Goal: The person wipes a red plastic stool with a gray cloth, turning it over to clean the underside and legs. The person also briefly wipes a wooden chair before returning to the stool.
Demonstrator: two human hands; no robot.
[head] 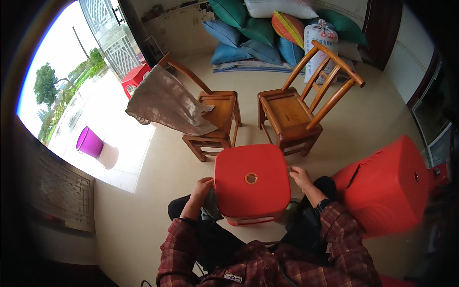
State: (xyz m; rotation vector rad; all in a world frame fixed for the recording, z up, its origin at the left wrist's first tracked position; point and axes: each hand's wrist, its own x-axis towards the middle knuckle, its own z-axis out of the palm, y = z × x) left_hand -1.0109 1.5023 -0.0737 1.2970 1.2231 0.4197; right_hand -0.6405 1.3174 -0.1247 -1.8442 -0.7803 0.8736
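Observation:
A red plastic stool (251,197) with a round hole in its seat stands between my knees. At its left side, my left hand (201,190) grips a grey-green cloth (211,206) that hangs down against the stool's side. My right hand (302,178) is beside the stool's right edge with its fingers curled. Whether those fingertips touch the stool is unclear.
Ahead are two wooden chairs, one (292,114) bare and another (224,114) draped with a brown stained cloth (172,104). A stack of red stools (383,190) lies tilted at the right. Beyond are filled sacks (258,32); a purple bucket (89,141) stands near the doorway.

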